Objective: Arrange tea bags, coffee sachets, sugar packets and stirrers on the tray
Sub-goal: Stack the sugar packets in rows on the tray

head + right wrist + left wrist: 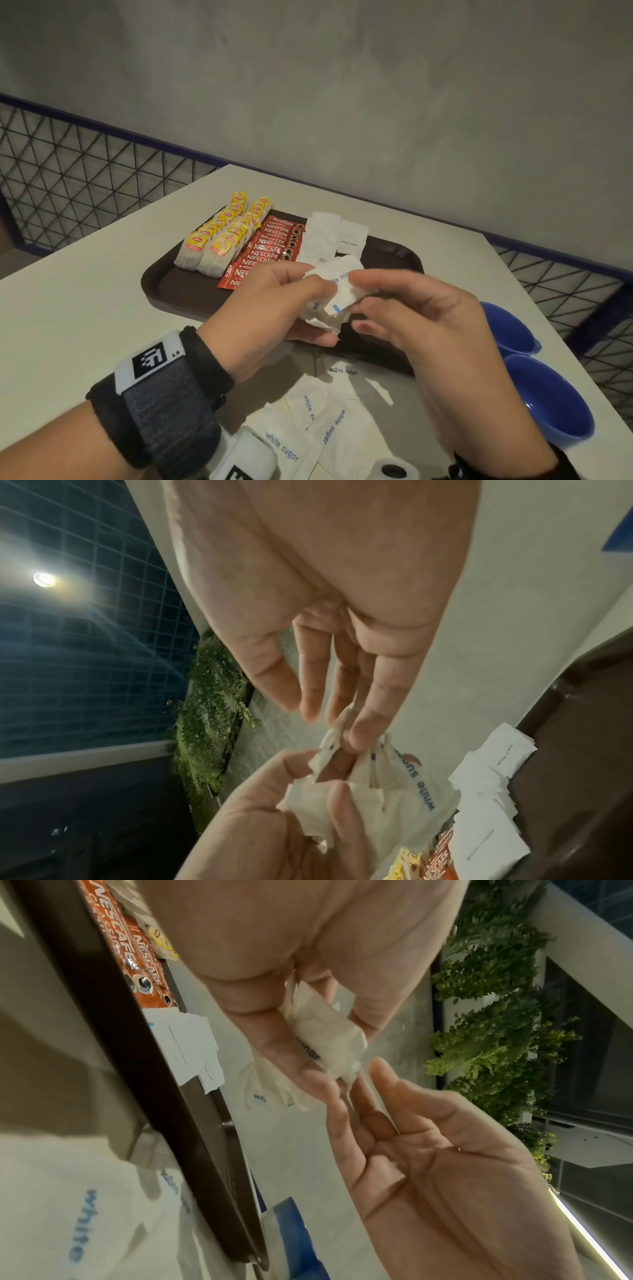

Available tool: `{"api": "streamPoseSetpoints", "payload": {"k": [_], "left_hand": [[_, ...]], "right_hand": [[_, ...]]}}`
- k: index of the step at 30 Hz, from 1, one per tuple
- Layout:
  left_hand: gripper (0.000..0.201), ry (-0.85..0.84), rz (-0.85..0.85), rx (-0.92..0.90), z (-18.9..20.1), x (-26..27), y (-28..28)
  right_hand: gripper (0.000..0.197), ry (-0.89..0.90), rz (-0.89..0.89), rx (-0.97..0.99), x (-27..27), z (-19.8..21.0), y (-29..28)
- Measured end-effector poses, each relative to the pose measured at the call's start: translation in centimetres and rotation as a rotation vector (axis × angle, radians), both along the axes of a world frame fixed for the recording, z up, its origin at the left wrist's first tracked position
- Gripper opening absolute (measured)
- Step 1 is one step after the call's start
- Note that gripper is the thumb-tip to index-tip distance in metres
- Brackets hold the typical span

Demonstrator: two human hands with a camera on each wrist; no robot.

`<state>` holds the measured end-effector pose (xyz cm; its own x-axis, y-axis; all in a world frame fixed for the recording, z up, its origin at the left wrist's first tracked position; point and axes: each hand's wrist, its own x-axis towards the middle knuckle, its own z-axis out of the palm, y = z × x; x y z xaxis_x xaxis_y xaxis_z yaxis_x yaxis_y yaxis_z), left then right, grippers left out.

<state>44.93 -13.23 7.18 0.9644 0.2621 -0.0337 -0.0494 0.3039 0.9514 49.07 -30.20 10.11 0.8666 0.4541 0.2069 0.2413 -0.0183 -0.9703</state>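
The brown tray (161,281) holds, left to right, two rows of yellow tea bags (219,236), red Nescafe sachets (263,250) and white sugar packets (325,236). At 6 o'clock from these, the left hand (270,305) grips a bunch of sugar packets (329,298). The right hand (421,318) pinches one. Two blue bowls (544,397) sit at 3 o'clock. Only the wrist views show green plants (486,993).

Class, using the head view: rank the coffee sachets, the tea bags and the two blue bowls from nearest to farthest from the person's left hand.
1. Coffee sachets: on the tray, just beyond the left hand.
2. Tea bags: far-left of the tray, behind the sachets.
3. Blue bowls: on the table, off to the right, past the right hand.
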Motion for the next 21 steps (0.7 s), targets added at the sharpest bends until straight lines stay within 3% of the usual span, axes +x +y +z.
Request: {"api": "streamPoseSetpoints", "payload": {"k": [4,7,11,15,21], "left_hand": [[0.02,0.019,-0.022,-0.018,0.3,-0.2,0.3],[0.027,0.002,-0.088,0.01,0.5,-0.4,0.5],[0.035,-0.02,-0.139,0.054,0.3,-0.5,0.4],[0.015,-0.032,-0.096,0.049,0.2,-0.4,0.4],[0.027,-0.04,-0.098,0.083,0.1,-0.3,0.2]], "right_hand": [[0.028,-0.112,-0.139,0.034,0.2,0.3,-0.3],[0.026,-0.03,-0.219,0.013,0.8,0.0,-0.3],[0.014,0.154,-0.086,-0.05,1.0,-0.4,-0.1],[0.015,0.246,-0.04,0.077,1.2,-0.6,-0.3],[0.015,0.251,-0.026,0.148,1.4,-1.0,0.0]]}}
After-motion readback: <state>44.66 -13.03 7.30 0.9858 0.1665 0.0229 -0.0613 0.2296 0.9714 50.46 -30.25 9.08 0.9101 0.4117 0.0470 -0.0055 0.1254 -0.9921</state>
